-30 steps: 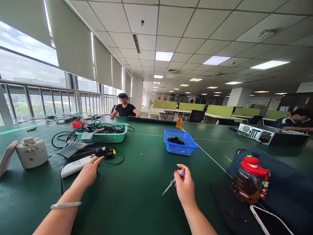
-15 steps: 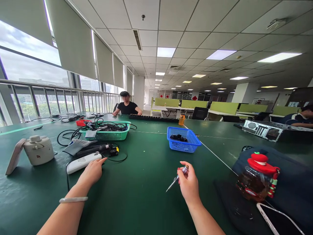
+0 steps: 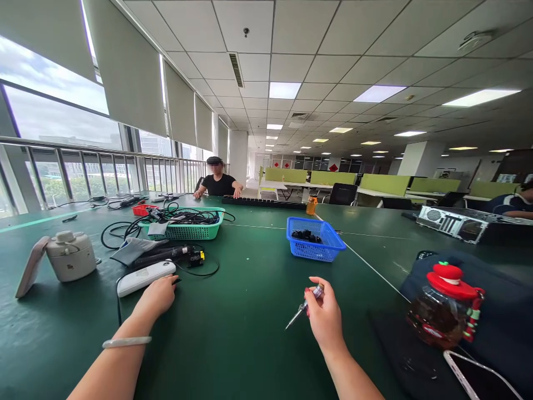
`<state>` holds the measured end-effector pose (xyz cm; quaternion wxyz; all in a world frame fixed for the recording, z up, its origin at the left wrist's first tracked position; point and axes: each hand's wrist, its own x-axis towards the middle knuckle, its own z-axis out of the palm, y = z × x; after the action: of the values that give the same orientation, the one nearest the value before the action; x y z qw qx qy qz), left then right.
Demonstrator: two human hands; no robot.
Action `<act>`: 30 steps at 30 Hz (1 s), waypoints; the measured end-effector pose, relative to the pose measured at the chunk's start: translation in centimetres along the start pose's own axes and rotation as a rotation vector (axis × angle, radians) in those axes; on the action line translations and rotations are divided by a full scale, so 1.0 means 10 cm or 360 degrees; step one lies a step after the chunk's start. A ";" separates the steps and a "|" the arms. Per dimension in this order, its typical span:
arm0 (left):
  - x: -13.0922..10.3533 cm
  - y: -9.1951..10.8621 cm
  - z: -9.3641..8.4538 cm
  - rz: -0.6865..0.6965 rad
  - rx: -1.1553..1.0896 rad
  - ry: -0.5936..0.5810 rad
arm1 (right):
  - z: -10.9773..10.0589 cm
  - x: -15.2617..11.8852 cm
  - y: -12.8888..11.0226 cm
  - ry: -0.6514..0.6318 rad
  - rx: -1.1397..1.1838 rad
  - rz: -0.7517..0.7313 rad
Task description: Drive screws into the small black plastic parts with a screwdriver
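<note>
My right hand point(image 3: 326, 314) is closed around a slim screwdriver point(image 3: 300, 311) with a clear handle, its thin metal tip angled down to the left above the green table. Beside the right end of a long white power strip point(image 3: 146, 278), my left hand point(image 3: 158, 297) has its fingers drawn together. A small black piece point(image 3: 177, 280) sticks out at those fingertips; its kind is too small to make out. Just beyond lie a black tool-like bundle point(image 3: 162, 255) with a yellow-marked end and a grey cloth point(image 3: 128, 251).
A green basket point(image 3: 197, 232) of black cables and a blue basket point(image 3: 315, 254) with small black parts stand ahead. At left is a white jug point(image 3: 71, 258); at right, a red-lidded jar point(image 3: 441, 314), a phone point(image 3: 478, 378) and a computer case point(image 3: 452, 223). A person point(image 3: 216, 184) sits opposite.
My left index finger, stretched out before, has curled down towards the black piece. The right hand keeps its hold on the screwdriver. The view has shifted slightly.
</note>
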<state>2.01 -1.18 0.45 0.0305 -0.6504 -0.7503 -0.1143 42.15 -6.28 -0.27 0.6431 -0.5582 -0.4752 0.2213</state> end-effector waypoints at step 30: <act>-0.19 0.17 -0.18 -0.0368 -0.0004 0.0019 | 0.02 0.00 0.00 -0.0030 -0.0011 0.0057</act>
<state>3.76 -3.19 2.00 0.0208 -0.5590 -0.8199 -0.1217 42.03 -6.16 -0.26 0.6327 -0.5667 -0.4720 0.2363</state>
